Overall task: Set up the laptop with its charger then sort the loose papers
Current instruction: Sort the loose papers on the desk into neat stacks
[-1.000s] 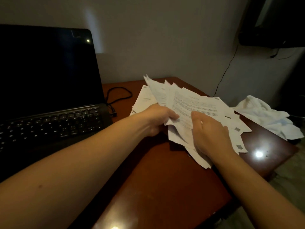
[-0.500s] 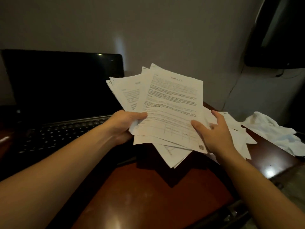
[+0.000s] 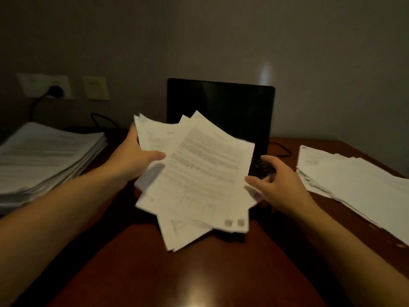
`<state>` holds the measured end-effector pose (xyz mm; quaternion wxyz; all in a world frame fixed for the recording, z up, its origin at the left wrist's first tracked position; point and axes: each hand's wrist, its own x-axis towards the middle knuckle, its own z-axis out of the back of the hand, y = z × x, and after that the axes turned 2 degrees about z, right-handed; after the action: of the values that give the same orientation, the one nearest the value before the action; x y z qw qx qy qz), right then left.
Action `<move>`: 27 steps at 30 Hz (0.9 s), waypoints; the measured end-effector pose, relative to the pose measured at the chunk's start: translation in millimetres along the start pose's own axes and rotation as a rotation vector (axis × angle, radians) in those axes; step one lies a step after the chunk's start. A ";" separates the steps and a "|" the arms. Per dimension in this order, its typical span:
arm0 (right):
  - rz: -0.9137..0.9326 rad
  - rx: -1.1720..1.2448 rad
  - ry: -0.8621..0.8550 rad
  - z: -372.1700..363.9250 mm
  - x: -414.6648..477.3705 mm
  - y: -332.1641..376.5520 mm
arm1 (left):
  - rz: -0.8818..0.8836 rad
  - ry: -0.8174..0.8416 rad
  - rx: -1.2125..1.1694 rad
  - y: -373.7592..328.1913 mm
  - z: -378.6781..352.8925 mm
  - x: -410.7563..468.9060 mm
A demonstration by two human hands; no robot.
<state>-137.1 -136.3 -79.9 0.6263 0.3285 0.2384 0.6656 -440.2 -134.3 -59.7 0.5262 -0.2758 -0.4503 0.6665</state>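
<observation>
A fanned bundle of printed papers [image 3: 199, 178] hangs above the table in front of the laptop. My left hand [image 3: 135, 156] grips its left edge, thumb on top. At the right edge, my right hand [image 3: 281, 185] pinches the bundle with its thumb, the fingers curled behind. The black laptop [image 3: 221, 103] stands open with a dark screen, its keyboard mostly hidden by the papers. A thin black cable [image 3: 282, 147] loops on the table at the laptop's right side.
A thick stack of paper [image 3: 44, 156] lies at the left. More loose sheets [image 3: 354, 180] spread over the right side of the brown wooden table [image 3: 199, 273]. A plug sits in a wall socket [image 3: 55, 90] at the back left.
Both hands lifted the bundle off the right-hand pile and brought it left, in front of the laptop. The view swung left, revealing the left stack and the socket.
</observation>
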 end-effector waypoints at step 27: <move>-0.128 0.098 0.330 -48.9 -37.2 46.0 | -0.435 0.596 0.978 61.8 -27.5 -51.7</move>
<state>-204.2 -173.2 -84.3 0.6028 0.2290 0.3907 0.6569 -429.8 -177.4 -132.4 0.8190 -0.0786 0.0281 0.5677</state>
